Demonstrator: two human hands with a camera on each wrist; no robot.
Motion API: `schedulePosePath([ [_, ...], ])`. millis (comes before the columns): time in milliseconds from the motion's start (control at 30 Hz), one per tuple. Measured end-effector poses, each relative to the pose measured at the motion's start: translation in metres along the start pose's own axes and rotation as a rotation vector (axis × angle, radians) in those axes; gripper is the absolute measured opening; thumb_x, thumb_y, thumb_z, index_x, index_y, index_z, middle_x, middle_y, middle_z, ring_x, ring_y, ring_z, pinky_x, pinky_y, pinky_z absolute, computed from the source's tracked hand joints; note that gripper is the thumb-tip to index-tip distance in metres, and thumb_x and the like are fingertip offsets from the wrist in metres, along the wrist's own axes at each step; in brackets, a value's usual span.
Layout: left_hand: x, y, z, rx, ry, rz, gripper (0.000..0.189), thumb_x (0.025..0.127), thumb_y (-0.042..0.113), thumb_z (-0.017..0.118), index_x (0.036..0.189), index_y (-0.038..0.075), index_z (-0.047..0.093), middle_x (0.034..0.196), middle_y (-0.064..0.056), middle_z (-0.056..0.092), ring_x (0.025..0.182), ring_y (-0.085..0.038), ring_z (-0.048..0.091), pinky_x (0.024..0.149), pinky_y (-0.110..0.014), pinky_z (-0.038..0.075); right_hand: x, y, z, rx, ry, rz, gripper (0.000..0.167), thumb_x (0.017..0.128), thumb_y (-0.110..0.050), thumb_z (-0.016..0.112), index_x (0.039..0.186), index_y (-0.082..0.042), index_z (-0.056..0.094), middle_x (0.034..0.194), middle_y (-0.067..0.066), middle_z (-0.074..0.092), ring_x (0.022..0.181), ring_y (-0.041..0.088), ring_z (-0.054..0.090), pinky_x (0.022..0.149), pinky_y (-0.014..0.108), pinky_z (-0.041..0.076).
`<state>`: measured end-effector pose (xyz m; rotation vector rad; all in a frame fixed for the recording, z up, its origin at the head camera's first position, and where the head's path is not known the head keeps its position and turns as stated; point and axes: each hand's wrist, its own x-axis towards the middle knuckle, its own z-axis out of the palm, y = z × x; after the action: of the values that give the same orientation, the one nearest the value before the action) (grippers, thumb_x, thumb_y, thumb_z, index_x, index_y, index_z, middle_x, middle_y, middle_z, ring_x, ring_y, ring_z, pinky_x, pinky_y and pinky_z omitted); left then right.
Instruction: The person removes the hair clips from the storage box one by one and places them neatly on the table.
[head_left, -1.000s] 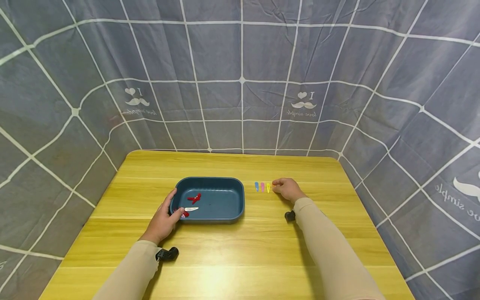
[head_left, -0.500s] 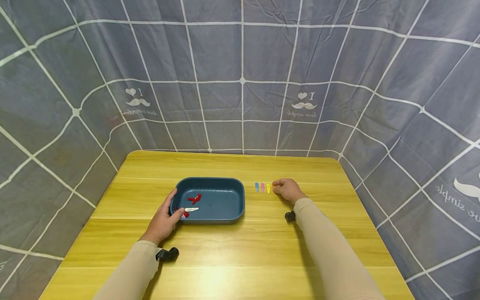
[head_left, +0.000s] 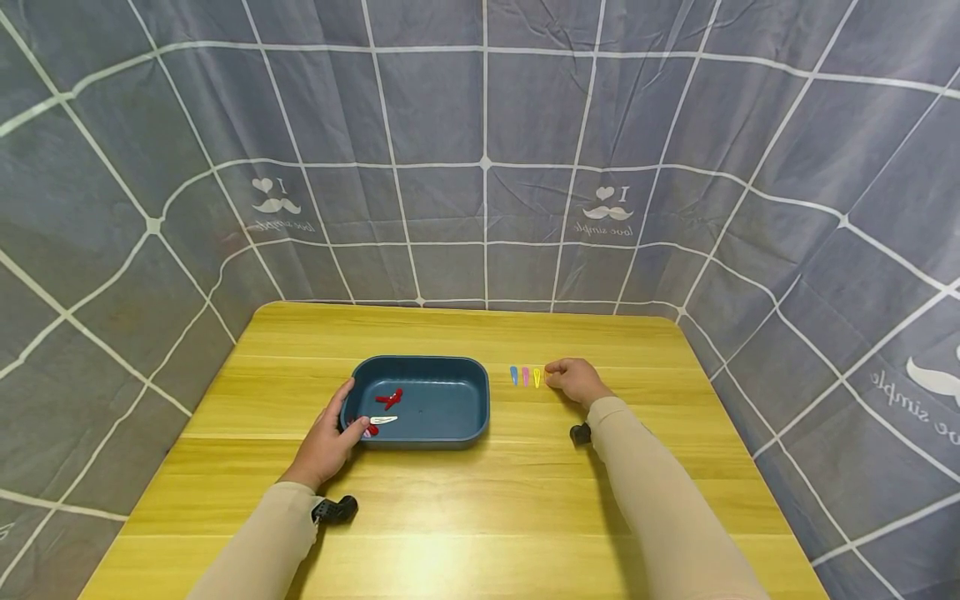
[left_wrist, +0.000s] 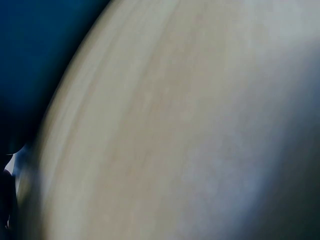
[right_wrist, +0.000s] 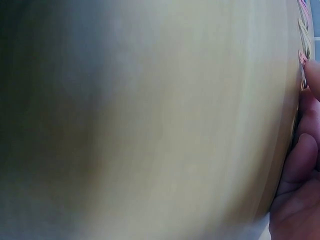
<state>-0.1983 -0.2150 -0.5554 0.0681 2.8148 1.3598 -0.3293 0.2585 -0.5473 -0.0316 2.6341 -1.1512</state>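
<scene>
Head: gripping bin (head_left: 442, 408) with left hand (head_left: 326, 437); pinching orange clip (right_wrist: 302, 58) with right hand (head_left: 576, 379), right of bin, beside yellow clip (head_left: 537, 378), pink clip (head_left: 526, 377), blue clip (head_left: 513, 376); probably aligning row, next calling for clean release

Left wrist: showing bin's side, too blurred for judging fingers

Right wrist: revealing orange clip's contact with fingertips, without bin

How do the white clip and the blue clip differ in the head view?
Place: the white clip lies inside the tray; the blue clip lies on the table.
Pose: the white clip lies roughly side to side; the blue clip lies roughly front to back.
Shared: both are small and taper toward one end.
</scene>
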Motion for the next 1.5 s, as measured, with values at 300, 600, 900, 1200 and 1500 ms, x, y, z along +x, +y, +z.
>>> schedulePosePath([
  [300, 0.001, 0.0, 0.0, -0.014, 0.002, -0.017, 0.077, 0.108, 0.04, 0.059, 0.171, 0.029, 0.016, 0.175, -0.021, 0.021, 0.157, -0.052, 0.025, 0.122, -0.074, 0.025, 0.0, -0.001, 0.0, 0.004, 0.0, 0.007, 0.038, 0.101, -0.019, 0.068, 0.136, -0.003, 0.07, 0.14, 0.018, 0.068, 0.133, 0.039, 0.06, 0.112, 0.053, 0.049],
  [600, 0.001, -0.001, 0.0, -0.007, 0.0, -0.014, 0.077, 0.108, 0.036, 0.059, 0.171, 0.028, 0.016, 0.175, -0.021, 0.02, 0.157, -0.053, 0.024, 0.121, -0.075, 0.025, 0.002, 0.004, 0.0, 0.02, 0.002, 0.002, 0.041, 0.101, -0.021, 0.07, 0.139, -0.006, 0.069, 0.141, 0.017, 0.067, 0.133, 0.037, 0.06, 0.114, 0.052, 0.048],
  [900, 0.001, -0.002, 0.001, -0.01, 0.0, -0.015, 0.077, 0.107, 0.036, 0.06, 0.171, 0.027, 0.017, 0.173, -0.023, 0.023, 0.156, -0.054, 0.027, 0.12, -0.076, 0.026, 0.006, 0.006, -0.009, 0.075, -0.007, 0.019, 0.045, 0.103, -0.025, 0.067, 0.142, -0.005, 0.065, 0.145, 0.018, 0.065, 0.134, 0.038, 0.058, 0.114, 0.053, 0.048],
  [1200, -0.001, 0.001, -0.001, -0.002, 0.003, -0.004, 0.076, 0.108, 0.037, 0.058, 0.171, 0.026, 0.017, 0.172, -0.024, 0.026, 0.155, -0.053, 0.03, 0.121, -0.074, 0.028, 0.011, -0.035, -0.015, 0.024, 0.028, -0.106, 0.044, 0.105, -0.026, 0.063, 0.144, -0.004, 0.063, 0.137, 0.018, 0.068, 0.123, 0.036, 0.065, 0.104, 0.05, 0.055],
  [1500, 0.0, -0.004, 0.001, -0.003, 0.005, -0.01, 0.077, 0.107, 0.041, 0.059, 0.17, 0.028, 0.017, 0.173, -0.022, 0.025, 0.155, -0.053, 0.03, 0.12, -0.075, 0.028, 0.004, -0.097, -0.003, 0.077, -0.076, -0.225, 0.047, 0.107, -0.023, 0.064, 0.151, -0.008, 0.058, 0.142, 0.016, 0.066, 0.131, 0.035, 0.063, 0.11, 0.048, 0.054],
])
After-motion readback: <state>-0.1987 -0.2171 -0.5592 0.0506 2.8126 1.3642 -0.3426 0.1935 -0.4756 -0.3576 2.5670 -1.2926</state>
